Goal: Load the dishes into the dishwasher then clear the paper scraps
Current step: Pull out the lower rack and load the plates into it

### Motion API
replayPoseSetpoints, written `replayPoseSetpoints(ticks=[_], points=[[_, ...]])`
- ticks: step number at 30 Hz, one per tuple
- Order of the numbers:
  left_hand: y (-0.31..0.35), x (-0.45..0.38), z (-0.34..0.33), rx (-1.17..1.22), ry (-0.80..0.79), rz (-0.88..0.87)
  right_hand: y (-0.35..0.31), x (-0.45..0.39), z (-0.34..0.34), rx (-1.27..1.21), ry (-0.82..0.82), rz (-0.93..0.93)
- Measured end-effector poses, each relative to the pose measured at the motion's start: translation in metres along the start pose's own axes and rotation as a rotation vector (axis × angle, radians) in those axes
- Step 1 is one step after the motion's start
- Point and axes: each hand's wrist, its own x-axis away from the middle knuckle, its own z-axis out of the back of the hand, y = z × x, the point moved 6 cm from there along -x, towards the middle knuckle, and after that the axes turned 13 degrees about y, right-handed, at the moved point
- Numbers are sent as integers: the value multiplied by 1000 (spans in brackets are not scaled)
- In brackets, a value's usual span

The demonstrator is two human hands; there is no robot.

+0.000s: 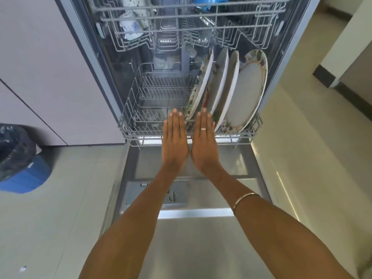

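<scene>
Two bare forearms are stretched forward over the open door (193, 228) of the dishwasher; a bangle (244, 200) is worn on the right forearm; a paper scrap (23, 268) is seen on the floor at the near left. The left hand (174, 135) and the right hand (204, 137) are held flat side by side, fingers straight and pressed together, nothing gripped; a ring (203, 129) is worn on the right hand; both hands are laid against the front rim of the lower rack (141, 125), which is drawn part-way out over the door. Four plates (244, 91) are stood on edge in the right half of that rack, tilted and close together; the left half is seen as bare wire. A blue bin (22, 162) with a dark liner is stood at the left beside pale cabinets (40, 67). Farther back, the upper rack (191, 23) is loaded with blurred items, among them a blue cup (209, 2).
</scene>
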Motion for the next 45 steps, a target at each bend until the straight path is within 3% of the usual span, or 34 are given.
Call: replayPoseSetpoints(ticks=[7,21,30,38,45], points=[[-2,-13,-15,-119,-27,-13,5,-13,-21,153,-60,-10],[-17,-49,-51,-246,-84,-72,13,-55,-51,225,-88,60],[-30,-101,-93,-332,-222,-29,18,-112,-75,550,-225,169],[-32,-101,-102,-346,-154,-99,25,-114,-84,746,-151,281],[-31,-105,-99,-346,-201,-111,23,-117,-82,771,-183,294]])
